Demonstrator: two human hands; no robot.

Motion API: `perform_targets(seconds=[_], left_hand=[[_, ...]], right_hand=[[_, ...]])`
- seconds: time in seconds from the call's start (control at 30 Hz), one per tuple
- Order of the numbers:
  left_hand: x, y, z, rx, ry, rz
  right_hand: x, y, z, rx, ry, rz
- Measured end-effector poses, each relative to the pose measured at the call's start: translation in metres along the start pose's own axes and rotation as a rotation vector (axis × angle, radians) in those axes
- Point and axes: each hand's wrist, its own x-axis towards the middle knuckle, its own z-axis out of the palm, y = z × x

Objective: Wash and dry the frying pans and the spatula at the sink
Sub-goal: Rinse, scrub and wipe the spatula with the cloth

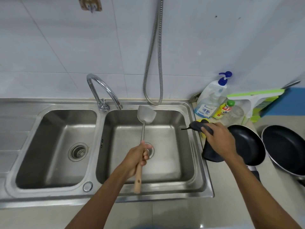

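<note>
My left hand point(139, 156) grips the wooden handle of a steel spatula point(146, 114), held upright over the right sink basin point(186, 128) with its blade near the tap. My right hand point(217, 139) holds a dark cloth point(198, 126) at the basin's right rim; part of the cloth hangs below my wrist. Just right of that hand a black frying pan point(249, 144) lies on the counter. A second black frying pan point(287, 149) sits further right, cut off by the frame edge.
The curved tap point(105, 90) stands between the two basins, and the left basin point(54, 146) holds only its drain. A metal hose point(153, 63) hangs down the tiled wall. Soap bottles point(212, 98) and a green-and-white squeegee point(254, 96) crowd the back right corner.
</note>
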Motion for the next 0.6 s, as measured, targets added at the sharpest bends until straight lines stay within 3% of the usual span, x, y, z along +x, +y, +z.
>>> perform_targets(seconds=[0.1, 0.27, 0.33, 0.4, 0.5, 0.53, 0.6], left_hand=[[0.004, -0.005, 0.006, -0.047, -0.013, -0.024], [0.005, -0.013, 0.018, -0.065, -0.049, -0.031], [0.004, -0.015, 0.023, -0.049, -0.047, -0.031], [0.005, -0.017, 0.027, -0.032, -0.038, -0.022], [0.005, -0.019, 0.035, 0.000, 0.027, 0.012], [0.005, -0.020, 0.039, 0.010, 0.060, 0.031], [0.004, -0.021, 0.046, 0.029, 0.113, 0.081]], right_hand=[[-0.028, 0.030, 0.002, -0.089, -0.031, -0.006], [-0.096, 0.066, 0.063, -0.334, -0.370, 0.076], [-0.112, 0.065, 0.075, -0.379, -0.384, 0.126], [-0.108, 0.051, 0.067, -0.345, -0.273, 0.148], [-0.102, 0.009, 0.044, -0.060, -0.131, 0.075], [-0.102, -0.013, 0.033, 0.141, -0.179, 0.084], [-0.105, -0.058, 0.010, 0.600, -0.458, 0.152]])
